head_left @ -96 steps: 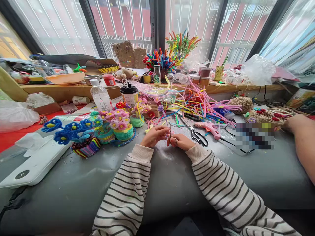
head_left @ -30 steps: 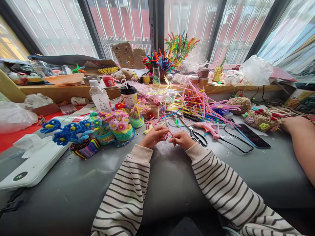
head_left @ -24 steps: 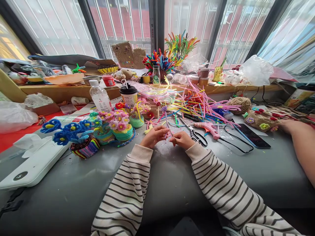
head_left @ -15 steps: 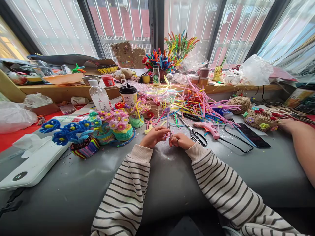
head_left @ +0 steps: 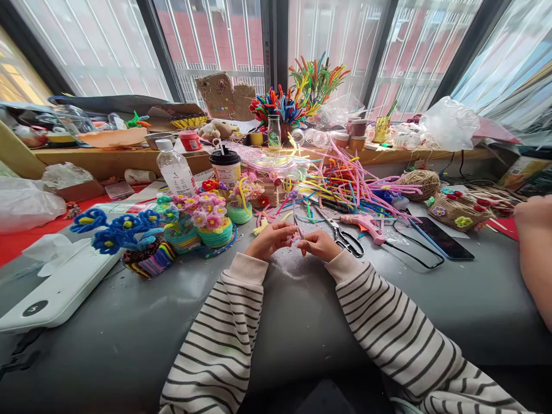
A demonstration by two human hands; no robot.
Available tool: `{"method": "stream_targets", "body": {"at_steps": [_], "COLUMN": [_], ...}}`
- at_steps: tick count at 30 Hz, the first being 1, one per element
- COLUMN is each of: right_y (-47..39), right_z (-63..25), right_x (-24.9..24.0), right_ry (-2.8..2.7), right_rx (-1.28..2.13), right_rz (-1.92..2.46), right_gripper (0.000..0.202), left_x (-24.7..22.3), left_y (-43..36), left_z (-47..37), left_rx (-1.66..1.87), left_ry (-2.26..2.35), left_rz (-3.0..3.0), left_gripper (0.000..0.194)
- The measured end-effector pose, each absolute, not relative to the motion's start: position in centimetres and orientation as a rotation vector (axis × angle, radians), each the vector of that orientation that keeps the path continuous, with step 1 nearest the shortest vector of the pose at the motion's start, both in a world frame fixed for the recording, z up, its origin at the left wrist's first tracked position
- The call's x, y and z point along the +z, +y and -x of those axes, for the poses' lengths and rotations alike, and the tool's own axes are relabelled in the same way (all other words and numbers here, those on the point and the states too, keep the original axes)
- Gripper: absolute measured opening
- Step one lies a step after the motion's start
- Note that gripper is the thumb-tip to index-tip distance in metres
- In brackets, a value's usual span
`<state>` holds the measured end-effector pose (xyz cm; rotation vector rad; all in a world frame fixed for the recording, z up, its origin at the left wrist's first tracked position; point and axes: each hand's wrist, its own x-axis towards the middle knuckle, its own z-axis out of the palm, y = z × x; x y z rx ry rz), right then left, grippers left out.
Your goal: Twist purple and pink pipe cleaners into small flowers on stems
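Observation:
In the middle of the grey table, my left hand [head_left: 271,240] is closed in a pinch around the stem of a small purple pipe-cleaner flower [head_left: 292,195], whose head sticks up beyond the fingers. The held part is mostly hidden. My right hand [head_left: 319,246] is shut on slim metal scissors [head_left: 299,227], their thin blades pointing up and left beside the stem. Fine pinkish fluff [head_left: 297,269] lies on the table under both hands. Large black-handled scissors [head_left: 348,240] rest just right of my right hand.
A pink glue gun [head_left: 371,227] and a phone [head_left: 446,237] lie to the right. Pots of pipe-cleaner flowers [head_left: 211,221] and a white device [head_left: 60,287] stand left. Loose pipe cleaners [head_left: 345,178] pile up behind. Another person's arm [head_left: 535,247] reaches in at far right.
The scissor blades have closed together and tipped slightly. My hands have stayed almost in place. The other person's hand has drawn back right, away from the twine-wrapped flower piece.

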<state>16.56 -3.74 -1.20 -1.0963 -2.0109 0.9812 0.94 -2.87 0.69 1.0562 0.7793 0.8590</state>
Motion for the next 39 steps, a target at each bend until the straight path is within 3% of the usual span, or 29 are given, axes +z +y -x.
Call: {"method": "stream_targets", "body": {"at_steps": [10,20,39], "right_y": [-3.49,-3.67,-3.47], "right_z": [-16.7,-16.48,-16.58], "right_x": [-1.41,-1.62,-1.86], "right_ry": [-1.92,-1.993,-2.104], "right_rx": [0.857,1.148,1.061], "right_rz": [1.197,1.059,1.071], "right_gripper": [0.052,0.07,0.069], "left_x": [0.57,0.32,0.36], "left_y": [-2.8,-2.61,-2.76], "left_z": [-0.82,-0.86,-0.91], "left_rx": [0.762,0.874,0.803], "left_ry": [0.751,0.732,0.761], "left_rz": [-1.126,-1.103,-1.172], "left_gripper": [0.02,0.018,0.017]}}
